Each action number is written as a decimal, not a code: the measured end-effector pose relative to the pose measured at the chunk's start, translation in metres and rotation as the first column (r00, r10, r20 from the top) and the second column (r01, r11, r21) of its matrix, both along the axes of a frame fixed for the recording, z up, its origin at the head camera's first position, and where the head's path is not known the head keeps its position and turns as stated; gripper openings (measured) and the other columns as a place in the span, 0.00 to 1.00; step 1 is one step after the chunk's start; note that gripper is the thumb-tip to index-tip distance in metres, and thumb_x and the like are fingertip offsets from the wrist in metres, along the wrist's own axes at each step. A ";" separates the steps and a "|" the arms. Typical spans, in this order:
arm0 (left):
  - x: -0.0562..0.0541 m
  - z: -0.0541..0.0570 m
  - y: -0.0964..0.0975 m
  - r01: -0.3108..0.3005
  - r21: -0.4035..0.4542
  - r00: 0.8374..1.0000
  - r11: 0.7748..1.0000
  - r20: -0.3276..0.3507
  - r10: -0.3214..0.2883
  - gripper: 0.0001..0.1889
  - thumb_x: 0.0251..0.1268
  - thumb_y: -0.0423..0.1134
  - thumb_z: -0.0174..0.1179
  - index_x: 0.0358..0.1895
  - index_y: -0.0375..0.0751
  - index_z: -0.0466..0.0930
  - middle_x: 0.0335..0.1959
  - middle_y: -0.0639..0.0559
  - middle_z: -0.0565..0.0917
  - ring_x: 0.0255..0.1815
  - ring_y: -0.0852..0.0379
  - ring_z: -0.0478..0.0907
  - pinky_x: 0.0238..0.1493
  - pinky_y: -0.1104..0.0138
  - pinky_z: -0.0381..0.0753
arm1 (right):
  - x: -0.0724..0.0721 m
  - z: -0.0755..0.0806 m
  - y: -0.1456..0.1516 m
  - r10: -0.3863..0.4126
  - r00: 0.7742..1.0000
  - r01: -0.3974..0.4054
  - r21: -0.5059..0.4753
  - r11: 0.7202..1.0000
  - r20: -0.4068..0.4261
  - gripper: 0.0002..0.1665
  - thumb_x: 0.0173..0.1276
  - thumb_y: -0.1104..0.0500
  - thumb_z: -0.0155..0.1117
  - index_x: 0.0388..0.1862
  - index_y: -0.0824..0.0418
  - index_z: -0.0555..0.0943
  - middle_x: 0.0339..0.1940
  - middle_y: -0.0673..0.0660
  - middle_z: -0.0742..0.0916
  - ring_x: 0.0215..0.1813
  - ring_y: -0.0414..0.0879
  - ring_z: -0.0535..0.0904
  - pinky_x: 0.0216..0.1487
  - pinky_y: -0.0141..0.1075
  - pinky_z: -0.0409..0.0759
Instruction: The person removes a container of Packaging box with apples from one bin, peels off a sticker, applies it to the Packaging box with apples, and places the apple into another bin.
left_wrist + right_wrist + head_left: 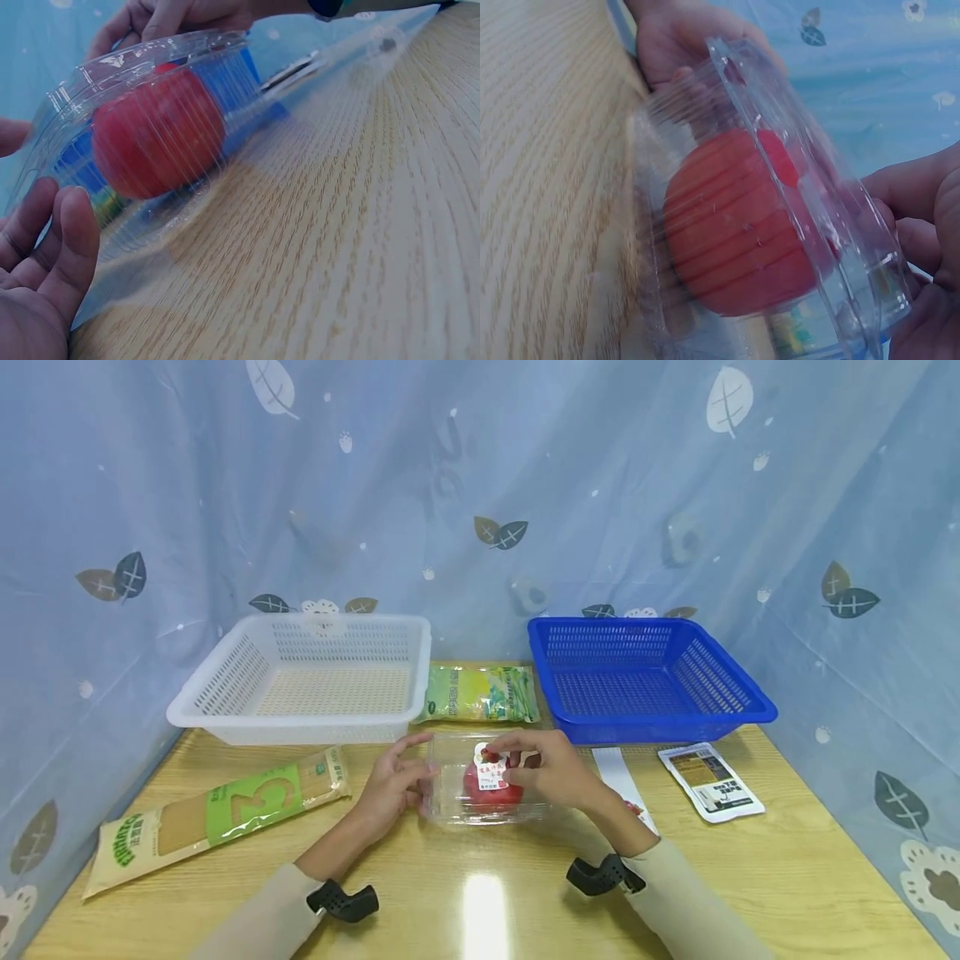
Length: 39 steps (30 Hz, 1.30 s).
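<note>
A clear plastic clamshell box (450, 806) with a red apple (161, 135) inside lies in front of me, between both hands. My left hand (393, 785) holds the box's left end, thumb and fingers on either side of its edge. Over the lid, my right hand (547, 768) has its index finger and thumb at the edges of a white label (491, 774) with red print and a small fruit picture. In the right wrist view, the right fingers (922, 187) are bent against the lid. The apple shows through the ribbed plastic wall.
Behind stand a white basket (300, 732) and a blue basket (652, 727), with a green packet (483, 695) between them. A long noodle package (225, 814) lies at left. To the right lie a white paper strip (618, 777) and a white pouch (712, 782).
</note>
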<state>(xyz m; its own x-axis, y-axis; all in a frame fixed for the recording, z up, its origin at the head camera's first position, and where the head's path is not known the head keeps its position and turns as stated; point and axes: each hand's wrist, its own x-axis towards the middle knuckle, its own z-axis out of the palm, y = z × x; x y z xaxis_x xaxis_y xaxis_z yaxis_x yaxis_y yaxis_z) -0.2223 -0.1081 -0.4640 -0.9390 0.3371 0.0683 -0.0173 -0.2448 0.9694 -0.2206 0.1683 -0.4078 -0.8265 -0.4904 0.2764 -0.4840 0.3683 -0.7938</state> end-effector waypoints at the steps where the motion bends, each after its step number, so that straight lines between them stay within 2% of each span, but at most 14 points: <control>1: -0.001 0.002 -0.001 -0.006 0.004 1.000 1.000 -0.005 0.006 0.35 0.68 0.29 0.57 0.76 0.35 0.56 0.19 0.55 0.79 0.17 0.60 0.75 0.16 0.70 0.79 | -0.002 0.002 0.000 0.001 1.000 -0.001 -0.013 1.000 0.005 0.21 0.62 0.71 0.70 0.52 0.56 0.87 0.42 0.50 0.89 0.38 0.47 0.80 0.30 0.34 0.83; 5: -0.005 0.008 -0.004 -0.015 0.005 1.000 1.000 -0.013 0.015 0.34 0.69 0.27 0.56 0.76 0.34 0.56 0.19 0.56 0.79 0.17 0.61 0.75 0.16 0.70 0.79 | -0.010 0.006 0.000 0.003 0.999 0.000 -0.082 0.997 0.037 0.18 0.61 0.72 0.69 0.48 0.58 0.88 0.41 0.53 0.89 0.37 0.47 0.79 0.30 0.32 0.82; 10: -0.008 0.009 -0.004 -0.022 0.002 1.000 1.000 -0.017 0.022 0.34 0.68 0.27 0.56 0.76 0.33 0.56 0.19 0.56 0.79 0.17 0.61 0.75 0.16 0.70 0.79 | -0.013 0.008 0.004 0.029 0.996 -0.014 -0.175 0.985 0.083 0.14 0.63 0.72 0.68 0.47 0.63 0.87 0.41 0.60 0.89 0.35 0.45 0.80 0.30 0.30 0.81; 15: -0.006 0.008 0.000 -0.028 0.006 1.000 1.000 0.000 0.028 0.35 0.65 0.28 0.59 0.76 0.36 0.59 0.18 0.55 0.79 0.17 0.60 0.75 0.16 0.69 0.79 | -0.010 0.004 0.008 -0.001 0.995 0.022 -0.213 0.977 0.100 0.12 0.63 0.71 0.68 0.45 0.63 0.86 0.41 0.62 0.90 0.32 0.42 0.79 0.29 0.29 0.79; 18: -0.004 0.006 0.001 -0.037 0.003 0.999 0.999 0.017 0.037 0.35 0.65 0.28 0.59 0.76 0.36 0.59 0.18 0.55 0.79 0.18 0.60 0.75 0.16 0.69 0.79 | -0.007 -0.001 0.008 -0.025 0.995 0.047 -0.221 0.974 0.099 0.11 0.63 0.71 0.69 0.44 0.63 0.86 0.40 0.61 0.90 0.32 0.41 0.80 0.30 0.30 0.82; 28: 0.006 -0.001 0.002 -0.050 -0.073 0.998 0.996 0.023 0.051 0.34 0.68 0.30 0.58 0.76 0.36 0.59 0.19 0.55 0.78 0.19 0.60 0.75 0.18 0.69 0.81 | 0.006 -0.010 0.007 -0.010 0.999 0.025 -0.320 0.947 0.049 0.14 0.61 0.78 0.62 0.46 0.71 0.84 0.39 0.69 0.88 0.38 0.44 0.82 0.40 0.34 0.87; 30: 0.008 0.000 0.002 -0.055 -0.097 0.998 0.994 0.017 0.057 0.34 0.68 0.32 0.59 0.76 0.37 0.60 0.19 0.54 0.78 0.20 0.60 0.75 0.18 0.68 0.81 | 0.008 -0.010 0.006 -0.011 0.999 0.024 -0.309 0.951 0.044 0.14 0.62 0.77 0.63 0.47 0.71 0.84 0.40 0.68 0.87 0.40 0.47 0.83 0.41 0.35 0.87; 33: 0.010 0.002 0.001 -0.067 -0.126 0.998 0.990 0.014 0.069 0.34 0.68 0.33 0.60 0.77 0.39 0.60 0.20 0.53 0.78 0.19 0.59 0.75 0.19 0.67 0.82 | 0.012 -0.009 0.004 -0.030 0.999 0.035 -0.234 0.972 0.023 0.14 0.62 0.74 0.68 0.47 0.67 0.85 0.42 0.63 0.88 0.43 0.50 0.84 0.43 0.36 0.88; 36: 0.011 0.005 0.001 -0.067 -0.149 0.998 0.987 0.012 0.069 0.35 0.69 0.35 0.61 0.77 0.39 0.59 0.20 0.53 0.78 0.19 0.58 0.75 0.19 0.67 0.83 | 0.015 -0.007 0.001 -0.040 0.998 0.035 -0.108 0.994 -0.045 0.15 0.61 0.70 0.73 0.47 0.62 0.87 0.44 0.57 0.89 0.42 0.50 0.85 0.44 0.38 0.88; 39: 0.010 0.006 0.000 -0.060 -0.159 0.998 0.985 0.017 0.064 0.36 0.69 0.36 0.61 0.78 0.38 0.58 0.21 0.53 0.78 0.19 0.58 0.75 0.20 0.66 0.84 | 0.017 -0.004 -0.001 -0.034 0.991 0.035 0.003 0.999 -0.133 0.16 0.60 0.69 0.74 0.47 0.60 0.87 0.45 0.54 0.89 0.41 0.47 0.85 0.45 0.38 0.87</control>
